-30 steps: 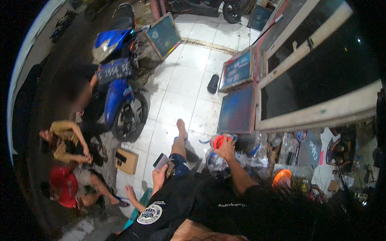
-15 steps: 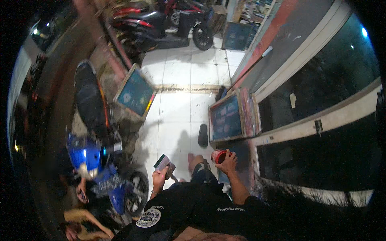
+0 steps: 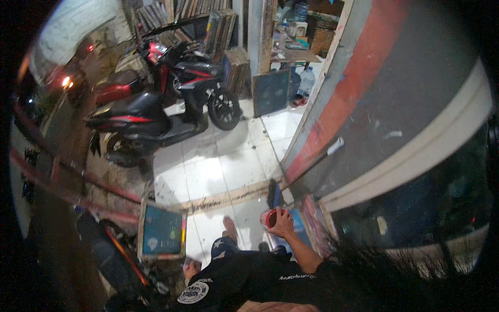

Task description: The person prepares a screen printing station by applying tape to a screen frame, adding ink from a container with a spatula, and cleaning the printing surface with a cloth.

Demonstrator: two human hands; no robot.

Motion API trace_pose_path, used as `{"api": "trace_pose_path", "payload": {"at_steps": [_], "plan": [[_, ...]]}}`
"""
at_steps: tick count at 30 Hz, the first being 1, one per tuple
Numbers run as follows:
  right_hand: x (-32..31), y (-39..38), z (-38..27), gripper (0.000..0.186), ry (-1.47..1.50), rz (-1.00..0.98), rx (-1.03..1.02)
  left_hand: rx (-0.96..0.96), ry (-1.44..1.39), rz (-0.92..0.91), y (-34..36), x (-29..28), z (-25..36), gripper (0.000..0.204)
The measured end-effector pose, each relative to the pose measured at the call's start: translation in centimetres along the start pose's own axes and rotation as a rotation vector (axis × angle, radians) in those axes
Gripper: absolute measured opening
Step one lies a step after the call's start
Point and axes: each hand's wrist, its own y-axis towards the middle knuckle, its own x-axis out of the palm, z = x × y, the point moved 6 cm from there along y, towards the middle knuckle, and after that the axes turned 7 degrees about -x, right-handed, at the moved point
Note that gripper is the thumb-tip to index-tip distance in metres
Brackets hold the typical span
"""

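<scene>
Right hand [image 3: 282, 226] closed around a red tub [image 3: 270, 219], fingers spread over the rim and upper wall, grip looks firm from where I stand. Tub sits off the left side of that hand, held up above the tiled floor [image 3: 202, 222], its mouth facing up toward the wearer; a blue framed panel [image 3: 300, 228] stands just beside, lower down. Interior dark, contents cannot be told. Est. handling: light to moderate depending on fill, wall fairly stiff, not very fragile, perhaps slippery if the rim is smeared. Best hold, in my judgement: round the side wall below the rim, mouth kept level in case it is loaded. Left hand [image 3: 192, 270], low by the black shirt [image 3: 244, 270], appears closed on a small flat piece [image 3: 191, 262]; kind too blurred to tell, likely light and thin, best pinched by its edges
</scene>
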Motion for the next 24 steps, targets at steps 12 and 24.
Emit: {"api": "trace_pose_path", "payload": {"at_steps": [12, 24], "plan": [[-14.2, 32.3, -0.4, 0.108, 0.121, 0.239, 0.259, 0.103, 0.188, -0.208, 22.7, 25.8, 38.3, 0.035], [-32.2, 61.3, 9.5, 0.109, 0.233, 0.371, 0.451, 0.41, 0.133, -0.555, 19.3, 61.6, 83.1, 0.04]]}}
